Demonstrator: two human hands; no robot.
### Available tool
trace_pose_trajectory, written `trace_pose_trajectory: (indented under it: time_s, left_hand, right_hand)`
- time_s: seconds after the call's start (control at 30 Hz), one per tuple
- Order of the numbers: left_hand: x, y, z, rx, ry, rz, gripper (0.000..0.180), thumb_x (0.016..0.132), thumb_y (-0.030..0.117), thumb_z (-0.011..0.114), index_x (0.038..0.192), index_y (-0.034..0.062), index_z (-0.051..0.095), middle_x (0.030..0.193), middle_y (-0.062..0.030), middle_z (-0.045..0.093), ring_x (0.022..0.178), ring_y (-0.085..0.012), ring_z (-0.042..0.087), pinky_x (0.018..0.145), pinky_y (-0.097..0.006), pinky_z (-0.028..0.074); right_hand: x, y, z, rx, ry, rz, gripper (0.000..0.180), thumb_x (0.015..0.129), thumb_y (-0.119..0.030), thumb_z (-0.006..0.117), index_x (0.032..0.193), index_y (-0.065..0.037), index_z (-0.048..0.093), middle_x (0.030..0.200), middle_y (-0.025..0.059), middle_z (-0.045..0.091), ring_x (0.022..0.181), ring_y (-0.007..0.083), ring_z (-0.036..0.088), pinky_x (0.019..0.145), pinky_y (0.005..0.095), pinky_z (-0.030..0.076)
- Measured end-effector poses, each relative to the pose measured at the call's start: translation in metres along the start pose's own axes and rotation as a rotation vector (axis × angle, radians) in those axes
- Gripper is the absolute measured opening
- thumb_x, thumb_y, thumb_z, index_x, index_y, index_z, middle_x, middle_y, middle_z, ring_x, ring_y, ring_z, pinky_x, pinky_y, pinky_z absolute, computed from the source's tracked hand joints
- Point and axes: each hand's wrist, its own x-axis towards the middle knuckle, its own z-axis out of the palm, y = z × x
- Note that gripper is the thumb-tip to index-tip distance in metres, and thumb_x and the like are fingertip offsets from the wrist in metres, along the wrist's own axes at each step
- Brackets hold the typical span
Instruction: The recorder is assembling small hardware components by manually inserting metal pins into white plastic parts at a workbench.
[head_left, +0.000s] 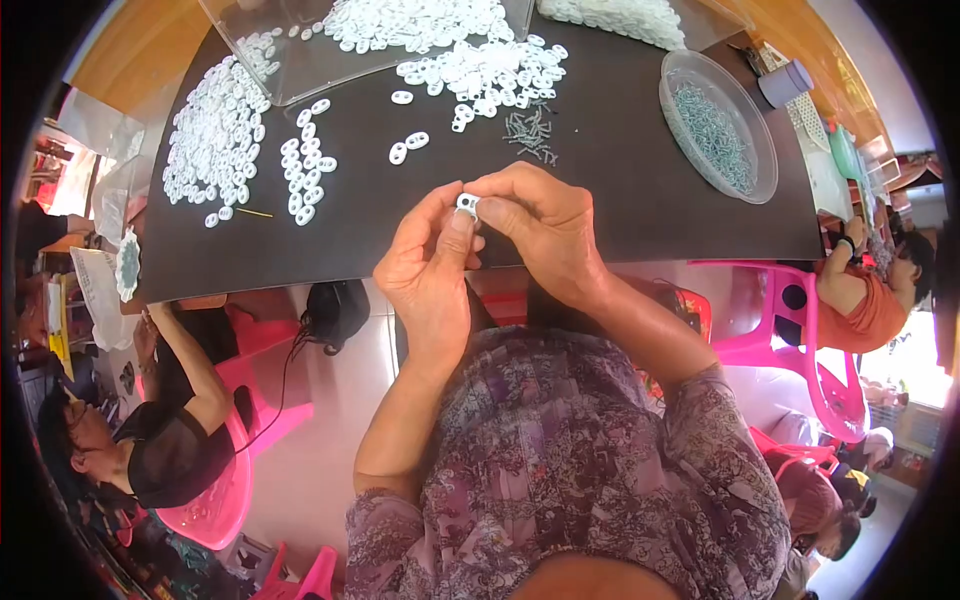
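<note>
Both my hands meet just over the near edge of the dark table (620, 190), around a small white oval plastic piece with two holes (467, 203). My left hand (428, 265) pinches it from the left and below, thumb against its lower part. From the right, my right hand (545, 225) grips its other side between thumb and fingertips. Whether a screw sits in the piece is hidden by the fingers. Beyond my hands lie a small heap of dark screws (530, 132) and a few loose white pieces (410, 148).
Heaps of white pieces (215, 130) cover the far left, beside a clear plastic bin (330, 85). A round clear tray (765, 170) holds many screws at the right. A purple-lidded container (785, 84) stands beyond it. Other people sit on pink chairs (815, 340) at both sides.
</note>
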Motion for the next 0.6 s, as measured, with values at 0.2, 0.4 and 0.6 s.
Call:
trace_pose_trajectory:
  time_s: [0.2, 0.4, 0.6]
  left_hand:
    - [0.002, -0.003, 0.001, -0.143, -0.011, 0.041, 0.020, 0.088, 0.000, 0.061, 0.106, -0.0069, 0.063, 0.086, -0.0074, 0.064, 0.066, -0.0112, 0.058, 0.055, -0.022, 0.048]
    - [0.003, 0.006, 0.004, -0.163, 0.017, -0.025, 0.017, 0.087, -0.003, 0.060, 0.104, -0.0080, 0.062, 0.085, -0.0086, 0.064, 0.064, -0.0113, 0.056, 0.058, -0.023, 0.047]
    - [0.000, 0.007, 0.006, -0.180, 0.074, -0.061, 0.015, 0.087, -0.005, 0.059, 0.101, -0.0082, 0.062, 0.083, -0.0091, 0.064, 0.063, -0.0126, 0.057, 0.059, -0.024, 0.048]
  right_hand:
    - [-0.004, 0.000, -0.002, -0.029, -0.028, -0.066, 0.020, 0.078, 0.000, 0.065, 0.098, -0.001, 0.064, 0.081, 0.0062, 0.058, 0.071, 0.0126, 0.056, 0.063, 0.0265, 0.046]
    - [-0.004, 0.003, -0.003, -0.153, -0.027, -0.248, 0.030, 0.072, 0.000, 0.068, 0.101, -0.003, 0.064, 0.082, 0.0078, 0.060, 0.072, 0.0193, 0.056, 0.063, 0.0305, 0.047]
    - [-0.003, -0.001, -0.002, -0.345, 0.042, -0.423, 0.029, 0.068, 0.000, 0.069, 0.097, -0.003, 0.064, 0.083, 0.0092, 0.061, 0.072, 0.0251, 0.056, 0.063, 0.0342, 0.047]
